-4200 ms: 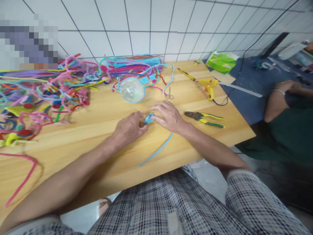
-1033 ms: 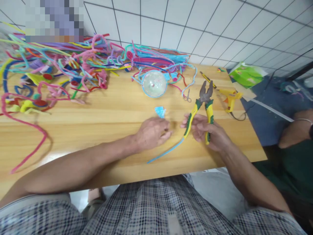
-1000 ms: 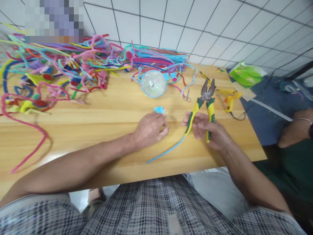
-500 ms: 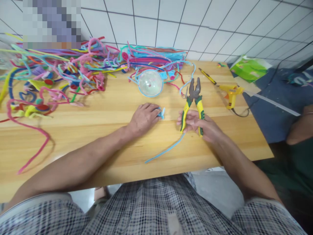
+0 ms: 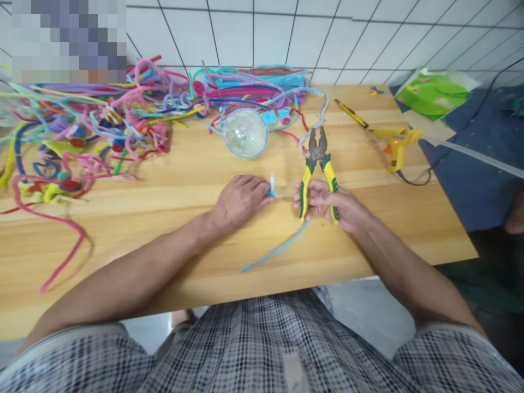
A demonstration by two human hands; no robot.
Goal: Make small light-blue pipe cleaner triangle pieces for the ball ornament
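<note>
1 pair of pliers (image 5: 317, 155) points toward the wall (image 5: 274, 38).

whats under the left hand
A small light-blue piece sticks out at the fingertip end of the left hand, over the wooden table. How far it runs beneath the fingers, and anything under the palm, is covered and cannot be seen.
</note>
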